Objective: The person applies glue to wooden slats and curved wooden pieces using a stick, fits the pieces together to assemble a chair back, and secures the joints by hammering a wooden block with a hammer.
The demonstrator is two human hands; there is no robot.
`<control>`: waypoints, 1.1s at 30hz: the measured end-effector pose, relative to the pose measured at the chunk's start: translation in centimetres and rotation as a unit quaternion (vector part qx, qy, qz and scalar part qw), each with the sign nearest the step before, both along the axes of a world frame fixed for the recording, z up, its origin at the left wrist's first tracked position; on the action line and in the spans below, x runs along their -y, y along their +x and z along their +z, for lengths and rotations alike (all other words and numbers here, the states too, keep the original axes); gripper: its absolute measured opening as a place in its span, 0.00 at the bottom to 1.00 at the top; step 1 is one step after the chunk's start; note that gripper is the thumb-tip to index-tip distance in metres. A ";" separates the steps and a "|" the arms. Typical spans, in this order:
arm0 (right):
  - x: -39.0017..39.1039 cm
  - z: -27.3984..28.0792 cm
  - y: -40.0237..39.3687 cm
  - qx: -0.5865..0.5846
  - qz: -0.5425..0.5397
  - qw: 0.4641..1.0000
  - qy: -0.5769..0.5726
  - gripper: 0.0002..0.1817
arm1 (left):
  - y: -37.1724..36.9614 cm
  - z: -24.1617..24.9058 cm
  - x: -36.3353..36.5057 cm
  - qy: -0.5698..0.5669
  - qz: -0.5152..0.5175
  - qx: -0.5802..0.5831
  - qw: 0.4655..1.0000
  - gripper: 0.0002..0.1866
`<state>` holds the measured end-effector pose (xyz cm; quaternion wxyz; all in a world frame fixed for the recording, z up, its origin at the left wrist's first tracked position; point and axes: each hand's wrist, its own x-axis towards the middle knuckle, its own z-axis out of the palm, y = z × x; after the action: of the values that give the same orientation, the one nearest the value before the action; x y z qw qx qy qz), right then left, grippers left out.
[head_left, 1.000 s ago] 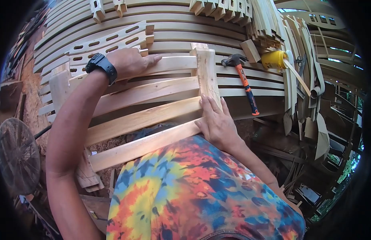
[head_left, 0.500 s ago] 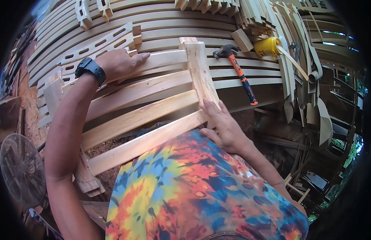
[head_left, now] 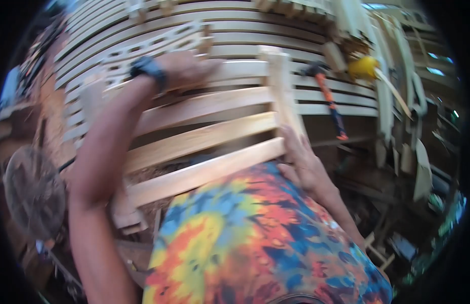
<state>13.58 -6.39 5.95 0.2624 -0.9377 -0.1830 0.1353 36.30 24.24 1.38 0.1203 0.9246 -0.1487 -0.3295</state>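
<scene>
A pale wooden slatted frame (head_left: 204,126) lies tilted in front of me, its several curved slats joined to a post at each side. With its fingers curled over the far slat, my left hand (head_left: 187,70) holds the frame; a dark watch is on that wrist. My right hand (head_left: 305,162) grips the near end of the right post (head_left: 281,83), fingers along the wood and thumb apart on the near side. The undersides of both grips are hidden, and the picture is blurred. A hammer (head_left: 329,99) with an orange and black handle lies right of the frame.
Long slats form the bench top (head_left: 235,38) beneath. Slotted curved rails (head_left: 149,48) lie behind my left hand. A yellow container (head_left: 363,67) rests on its side near stacked wood strips (head_left: 389,81) at right. A round fan (head_left: 34,192) stands at lower left.
The whole view has shifted, so the frame, hands and hammer appear farther right, with more blur. Both hands keep their places on the frame.
</scene>
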 end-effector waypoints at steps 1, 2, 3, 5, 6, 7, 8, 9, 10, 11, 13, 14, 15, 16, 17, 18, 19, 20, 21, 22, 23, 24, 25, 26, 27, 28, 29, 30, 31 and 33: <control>-0.5 0.5 0.3 -0.113 -0.096 0.989 -0.002 0.39 | -0.5 0.7 0.0 -0.023 -0.006 0.002 1.000 0.49; -0.5 1.6 0.3 -0.234 -0.177 0.956 -0.007 0.39 | -0.7 0.4 -0.7 -0.012 -0.087 0.055 0.995 0.48; 0.3 1.8 0.2 -0.177 -0.175 0.965 0.076 0.39 | -0.7 0.8 -0.6 -0.034 -0.005 -0.002 0.999 0.48; 1.4 2.7 0.3 -0.077 -0.192 0.972 0.110 0.39 | -0.2 -0.4 -1.4 -0.055 -0.017 0.048 0.997 0.48; 1.8 2.9 0.8 -0.029 -0.204 0.977 0.060 0.40 | 0.1 0.0 -1.5 -0.063 -0.010 0.066 0.996 0.47; 1.8 2.2 1.2 0.036 -0.185 0.980 0.063 0.38 | 0.3 0.4 -2.0 -0.054 -0.009 0.070 0.996 0.47; 1.6 1.9 1.6 0.103 -0.166 0.979 0.065 0.37 | 0.8 1.1 -2.5 -0.064 0.030 0.044 0.997 0.46; 0.6 2.2 1.9 0.106 -0.195 0.970 0.097 0.36 | 1.2 2.3 -2.7 -0.076 0.068 0.018 0.995 0.46; -0.2 2.4 2.2 0.110 -0.198 0.968 0.104 0.36 | 1.6 3.3 -2.9 -0.089 0.104 -0.007 0.991 0.45; -0.8 2.6 2.7 0.085 -0.167 0.972 0.142 0.36 | 2.1 4.3 -3.3 -0.086 0.125 -0.004 0.988 0.44; -2.7 2.8 3.7 0.007 -0.108 0.970 0.218 0.33 | 3.2 5.7 -4.0 -0.091 0.163 0.031 0.982 0.43; -3.6 2.5 4.5 -0.040 -0.040 0.969 0.239 0.31 | 3.5 6.1 -4.3 -0.135 0.144 0.057 0.979 0.43; -5.5 2.2 5.4 -0.014 0.036 0.972 0.234 0.32 | 3.8 6.6 -4.1 -0.123 0.181 0.049 0.975 0.43; -7.4 2.4 6.6 0.062 0.136 0.970 0.194 0.33 | 4.0 7.1 -3.9 -0.113 0.218 0.041 0.968 0.42; -9.1 2.1 7.3 0.096 0.191 0.960 0.181 0.36 | 4.0 7.3 -3.8 -0.112 0.239 0.051 0.963 0.43; -10.7 1.7 7.9 0.086 0.206 0.952 0.211 0.40 | 4.3 6.3 -3.7 -0.118 0.234 0.051 0.964 0.43; -11.9 1.2 9.0 0.039 0.244 0.940 0.237 0.47 | 4.8 4.8 -3.7 -0.163 0.282 0.046 0.944 0.43; -13.1 0.5 9.9 0.040 0.240 0.942 0.230 0.47 | 5.3 4.0 -3.5 -0.208 0.329 0.042 0.920 0.43; -14.2 -0.4 10.5 0.052 0.258 0.936 0.235 0.49 | 5.4 4.3 -3.4 -0.185 0.316 0.042 0.930 0.43; -15.1 -1.3 11.0 0.063 0.278 0.928 0.240 0.51 | 5.4 5.1 -3.0 -0.190 0.314 0.040 0.929 0.43; -16.0 -2.0 11.5 0.064 0.281 0.928 0.236 0.51 | 5.4 6.0 -2.9 -0.159 0.295 0.026 0.942 0.43; -16.9 -2.7 11.8 0.066 0.281 0.934 0.209 0.51 | 5.3 6.5 -3.1 -0.124 0.276 0.011 0.953 0.43; -17.9 -3.3 12.0 0.069 0.283 0.939 0.185 0.52 | 5.9 5.1 -3.5 -0.150 0.276 0.019 0.949 0.43; -18.7 -3.7 12.4 0.068 0.290 0.936 0.187 0.52 | 6.3 3.6 -3.9 -0.147 0.283 0.021 0.948 0.43; -19.5 -4.1 12.7 0.085 0.296 0.937 0.167 0.52 | 6.3 3.1 -3.9 -0.146 0.295 0.010 0.944 0.43; -20.2 -4.3 12.9 0.102 0.304 0.936 0.147 0.53 | 6.2 3.3 -3.7 -0.145 0.308 -0.001 0.940 0.43; -20.9 -4.3 13.1 0.095 0.303 0.938 0.139 0.53 | 5.9 3.5 -3.6 -0.152 0.307 -0.006 0.939 0.42; -21.4 -4.4 13.2 0.094 0.309 0.936 0.142 0.53 | 6.0 3.2 -3.6 -0.162 0.301 -0.011 0.940 0.42; -21.9 -4.6 13.3 0.098 0.301 0.936 0.153 0.53 | 6.1 2.8 -3.6 -0.155 0.305 -0.023 0.939 0.41; -22.6 -5.3 13.4 0.099 0.293 0.937 0.166 0.52 | 6.4 2.3 -3.8 -0.146 0.310 -0.039 0.939 0.41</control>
<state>26.96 16.20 0.66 0.3438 -0.7945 -0.4941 0.0804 42.71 28.04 3.70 0.3558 0.8837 0.1037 -0.2859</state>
